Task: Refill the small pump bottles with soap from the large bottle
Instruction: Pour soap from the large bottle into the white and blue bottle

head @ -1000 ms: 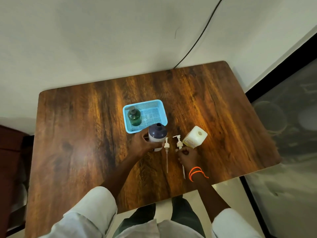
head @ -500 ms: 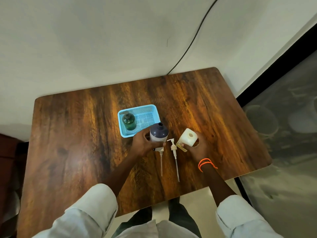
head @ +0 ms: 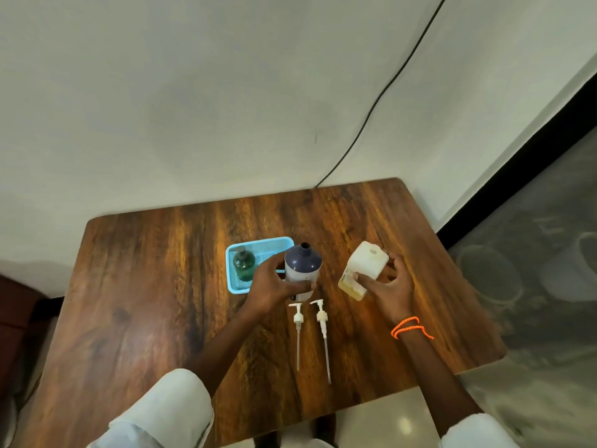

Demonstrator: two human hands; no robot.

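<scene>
My left hand point(head: 273, 282) grips an open bottle point(head: 302, 266) with a dark blue shoulder and white body, standing upright mid-table. My right hand point(head: 389, 286) holds a white square bottle point(head: 365, 268) with yellowish soap in its lower part; its neck is open and it leans to the right. Two white pump heads lie flat near the front edge with their long tubes pointing at me: the left pump point(head: 298, 321) and the right pump point(head: 322, 321). A small green pump bottle point(head: 243, 263) stands in a light blue basket point(head: 258, 245).
The wooden table point(head: 145, 302) meets a white wall at the back. A black cable point(head: 374, 105) runs down the wall to the table's rear edge. Grey floor lies past the right edge. White sleeves cover both my upper arms.
My right hand has closed around the white square bottle and tilted it up to the right. The left hand stays on the dark blue bottle. The camera has tilted upward.
</scene>
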